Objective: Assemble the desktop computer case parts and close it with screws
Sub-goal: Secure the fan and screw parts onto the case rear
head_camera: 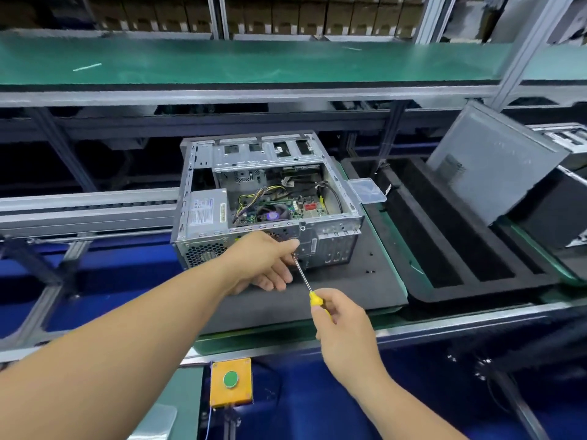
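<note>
On the left, the power supply (206, 211) sits in the near left corner of the open computer case (266, 198), which lies on a dark foam mat (349, 290) on the work line. The case has no side cover on, so you can see the green board and wires inside. The left hand (266, 262) reaches to the back wall of the case, with its finger and thumb pinched together at the tip of the screwdriver (305, 279); it looks like it is holding a small screw there, but the screw is too small to see for sure. Just to the right and nearer, the right hand (343, 325) is curled around the yellow handle, with the thin metal rod pointing up and left at the case. So the step seems to be putting a screw into the back of the case. Next, the tip must stay lined up with the hole while the right hand turns. Further right, a clear plastic lid (367, 191) rests by the case edge, and a gray side panel (489, 163) leans well apart, waiting to go on.
</note>
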